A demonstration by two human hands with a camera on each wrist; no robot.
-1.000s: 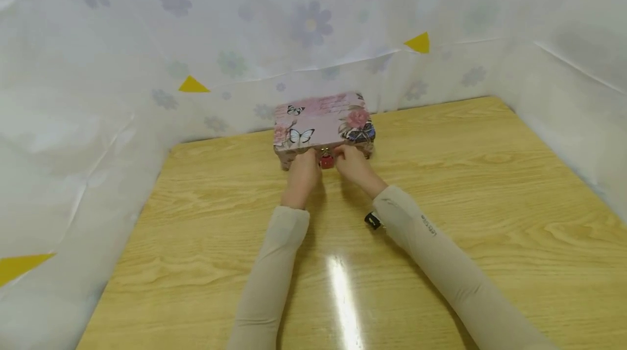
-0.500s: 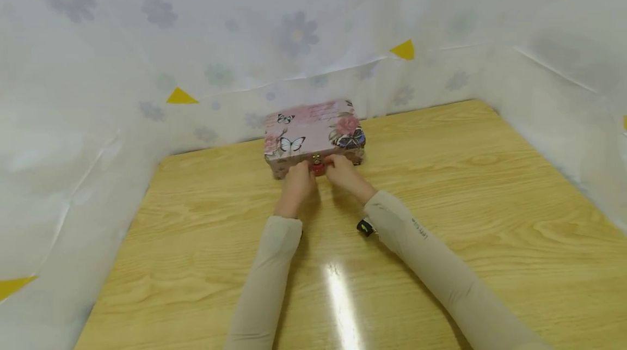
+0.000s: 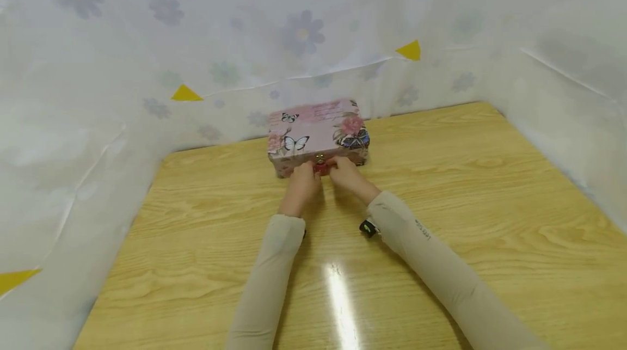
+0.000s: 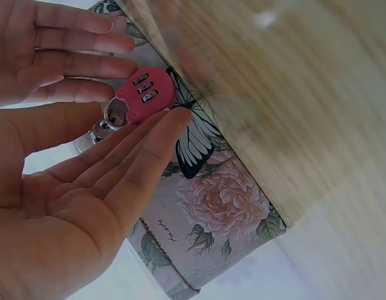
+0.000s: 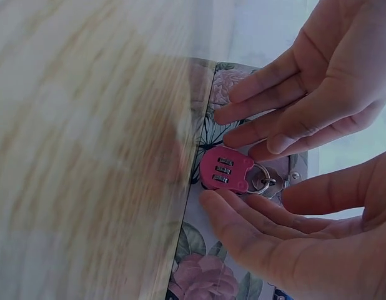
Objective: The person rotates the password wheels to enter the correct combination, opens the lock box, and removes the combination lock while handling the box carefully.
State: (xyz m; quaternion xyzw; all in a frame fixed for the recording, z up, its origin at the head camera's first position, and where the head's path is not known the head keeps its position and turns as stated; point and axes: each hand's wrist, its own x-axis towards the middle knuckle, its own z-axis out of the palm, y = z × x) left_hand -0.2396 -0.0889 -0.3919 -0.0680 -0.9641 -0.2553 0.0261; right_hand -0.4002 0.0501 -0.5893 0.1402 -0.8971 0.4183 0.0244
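A pink combination padlock (image 4: 146,95) with three number dials hangs by its shackle from the metal clasp (image 5: 277,180) of a floral box (image 3: 313,129). My left hand (image 3: 300,186) is at the padlock's left side. Its fingers are nearly straight, and the tips lie against the lock's edge in the left wrist view. On the other side is my right hand (image 3: 350,178), with fingers extended and fingertips by the lock's edge in the right wrist view. The padlock sits between the two hands, dials facing outward. In the head view the fingers partly cover it.
The lidded box, printed with butterflies and roses, stands near the back edge of a wooden table (image 3: 206,252). Behind it hangs a pale flowered curtain (image 3: 264,29) with yellow triangular patches. A small black strap piece (image 3: 368,228) shows at the right sleeve.
The fingertips of both hands have come closer around the padlock and now cover more of it. The head view has shifted slightly; the box stays in place.
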